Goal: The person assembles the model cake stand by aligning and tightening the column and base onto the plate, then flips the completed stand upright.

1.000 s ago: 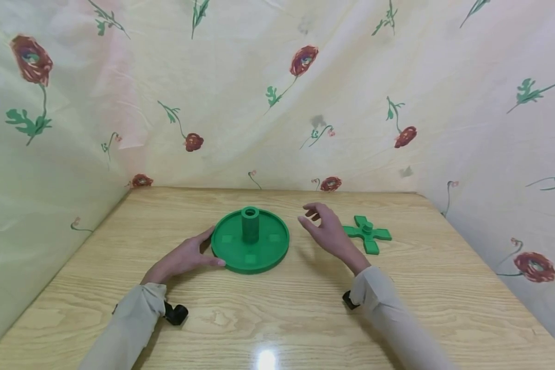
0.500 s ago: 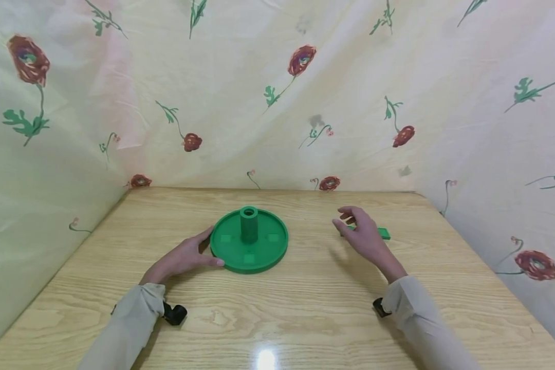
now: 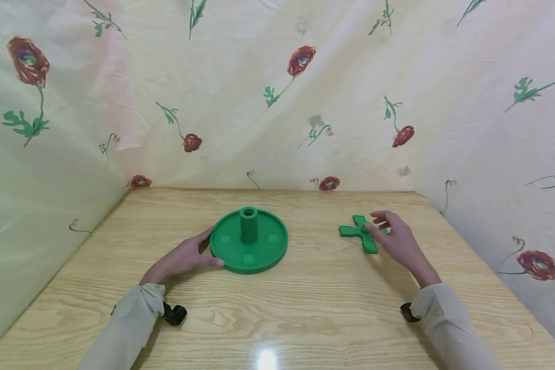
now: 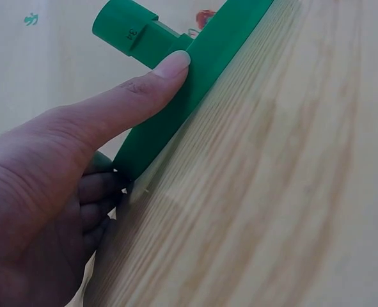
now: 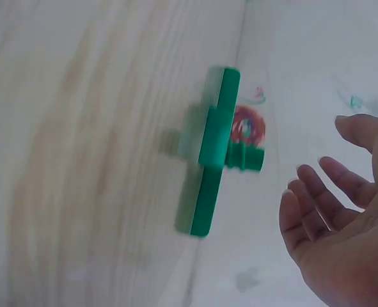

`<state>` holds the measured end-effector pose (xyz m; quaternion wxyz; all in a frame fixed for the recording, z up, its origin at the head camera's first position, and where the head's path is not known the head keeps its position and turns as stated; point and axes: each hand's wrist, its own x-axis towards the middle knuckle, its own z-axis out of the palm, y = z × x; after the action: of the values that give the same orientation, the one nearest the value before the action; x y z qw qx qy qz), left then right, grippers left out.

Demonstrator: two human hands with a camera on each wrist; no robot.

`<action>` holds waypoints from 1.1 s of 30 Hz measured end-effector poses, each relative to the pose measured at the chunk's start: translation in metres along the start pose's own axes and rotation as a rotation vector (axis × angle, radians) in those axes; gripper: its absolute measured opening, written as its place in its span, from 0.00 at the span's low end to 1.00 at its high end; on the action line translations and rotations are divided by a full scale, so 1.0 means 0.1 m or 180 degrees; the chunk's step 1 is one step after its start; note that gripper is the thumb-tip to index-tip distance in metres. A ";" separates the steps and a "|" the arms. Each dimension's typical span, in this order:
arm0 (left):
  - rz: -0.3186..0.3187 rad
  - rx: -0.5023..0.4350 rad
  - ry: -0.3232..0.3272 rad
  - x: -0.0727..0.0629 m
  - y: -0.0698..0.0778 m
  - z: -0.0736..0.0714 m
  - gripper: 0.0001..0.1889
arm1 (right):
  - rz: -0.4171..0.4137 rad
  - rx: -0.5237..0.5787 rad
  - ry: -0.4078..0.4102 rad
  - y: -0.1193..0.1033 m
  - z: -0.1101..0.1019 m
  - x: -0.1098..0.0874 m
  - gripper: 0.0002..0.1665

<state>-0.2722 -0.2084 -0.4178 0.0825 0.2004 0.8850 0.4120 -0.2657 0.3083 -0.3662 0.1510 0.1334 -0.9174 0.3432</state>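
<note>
Floral cloth hangs round a pale wooden table (image 3: 305, 308), on which two green plastic parts lie well apart. The left hand (image 3: 182, 258) rests beside the round green plastic base with an upright hollow post (image 3: 250, 240), thumb pressed along its rim and the other fingers loosely curled against the edge, steadying it near the table's middle. The right hand (image 3: 398, 240) hovers over the flat green plastic cross with a short stub at its centre (image 3: 358, 232), fingers spread and relaxed; the right wrist view shows a gap between fingertips and part, so nothing is gripped. The step in hand looks like the reach for the cross; the next move likely calls for a pinch on its central stub. The cross lies flat, stub pointing up, its arms running diagonally across the table, one towards the person.
</note>
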 end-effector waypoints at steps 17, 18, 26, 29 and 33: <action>-0.0069 -0.0050 -0.0023 -0.01 -0.02 -0.01 0.60 | 0.0199 -0.0311 -0.0501 0.48 -0.28 -0.01 0.25; -0.0073 -0.0055 -0.0026 -0.01 -0.01 -0.01 0.60 | 0.0215 -0.0308 -0.0529 0.50 -0.29 0.00 0.25; -0.0151 -0.0045 -0.0017 0.00 0.00 -0.02 0.60 | 0.0325 -0.0204 -0.0839 0.64 -0.32 0.05 0.26; -0.0130 -0.0074 -0.0024 0.00 0.00 -0.02 0.60 | 0.0345 -0.0168 -0.0926 0.68 -0.32 0.07 0.27; -0.0078 -0.0119 -0.0035 -0.01 -0.01 -0.02 0.59 | 0.0327 -0.0209 -0.0964 0.72 -0.30 0.10 0.28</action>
<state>-0.2723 -0.2107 -0.4168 0.0961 0.1903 0.8791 0.4264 -0.2947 0.3793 -0.3832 -0.0026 0.1316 -0.9460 0.2962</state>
